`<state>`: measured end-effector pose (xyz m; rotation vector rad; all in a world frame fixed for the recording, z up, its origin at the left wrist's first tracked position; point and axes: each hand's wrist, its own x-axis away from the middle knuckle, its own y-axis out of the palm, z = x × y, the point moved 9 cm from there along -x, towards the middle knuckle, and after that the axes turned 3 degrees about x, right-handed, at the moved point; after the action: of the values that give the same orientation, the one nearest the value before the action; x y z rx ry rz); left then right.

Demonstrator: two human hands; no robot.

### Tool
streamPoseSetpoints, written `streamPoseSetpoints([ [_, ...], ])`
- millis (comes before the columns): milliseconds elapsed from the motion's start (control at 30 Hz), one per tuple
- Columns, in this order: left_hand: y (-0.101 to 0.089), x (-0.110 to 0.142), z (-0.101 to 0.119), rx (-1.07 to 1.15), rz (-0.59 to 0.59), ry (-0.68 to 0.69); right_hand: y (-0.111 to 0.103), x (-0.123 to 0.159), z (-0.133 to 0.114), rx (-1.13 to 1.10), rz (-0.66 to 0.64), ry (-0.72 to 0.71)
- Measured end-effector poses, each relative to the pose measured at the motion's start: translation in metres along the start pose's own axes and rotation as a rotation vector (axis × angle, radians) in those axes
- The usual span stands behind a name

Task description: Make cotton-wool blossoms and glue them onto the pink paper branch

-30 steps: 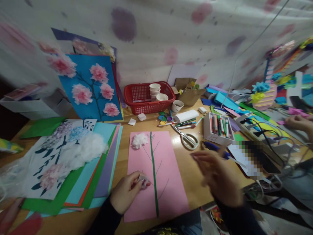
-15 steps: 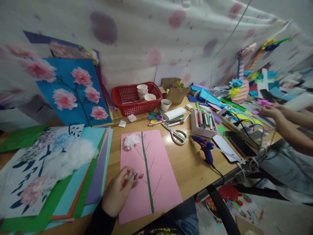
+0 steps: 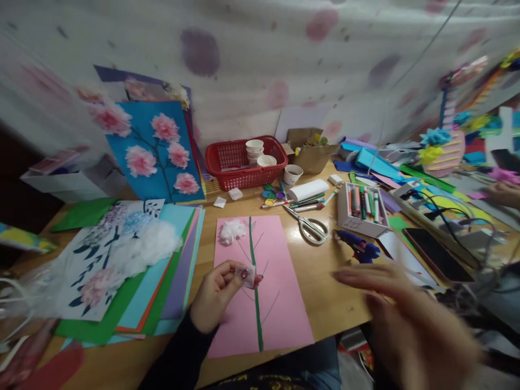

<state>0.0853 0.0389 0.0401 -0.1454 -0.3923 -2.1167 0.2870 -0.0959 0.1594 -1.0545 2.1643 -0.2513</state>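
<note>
My left hand (image 3: 217, 295) pinches a small whitish wad (image 3: 246, 275) over a pink paper sheet (image 3: 264, 281) that lies on the wooden table. A green stem strip (image 3: 254, 287) runs down the sheet, and a white fluffy flower (image 3: 232, 232) sits at its top left. My right hand (image 3: 410, 319) hovers blurred at the lower right, fingers stretched out, holding nothing that I can see. It is near the table's front edge, below a blue glue gun (image 3: 357, 248).
Scissors (image 3: 311, 227), a marker box (image 3: 363, 208), a phone (image 3: 435, 252), loose pens and a red basket (image 3: 244, 161) with cups lie behind. Stacked coloured sheets and cotton (image 3: 142, 249) are at left. Another person's hand (image 3: 504, 192) works at far right.
The view swung right and back. My right hand left the picture half a second ago and has returned at lower right. My left hand has lifted the wad slightly toward the stem.
</note>
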Motion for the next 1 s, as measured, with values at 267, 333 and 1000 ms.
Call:
streamPoseSetpoints([
  [267,0.004,0.0,-0.003,0.073,-0.007,0.006,0.142,0.017,0.022,-0.33,-0.401,0.312],
  [333,-0.002,0.0,-0.003,0.047,0.034,0.009,0.142,0.016,0.031,-0.377,-0.372,0.375],
  [1000,-0.006,0.006,-0.013,-0.044,0.034,0.039,0.109,0.005,0.051,-1.074,-0.165,0.602],
])
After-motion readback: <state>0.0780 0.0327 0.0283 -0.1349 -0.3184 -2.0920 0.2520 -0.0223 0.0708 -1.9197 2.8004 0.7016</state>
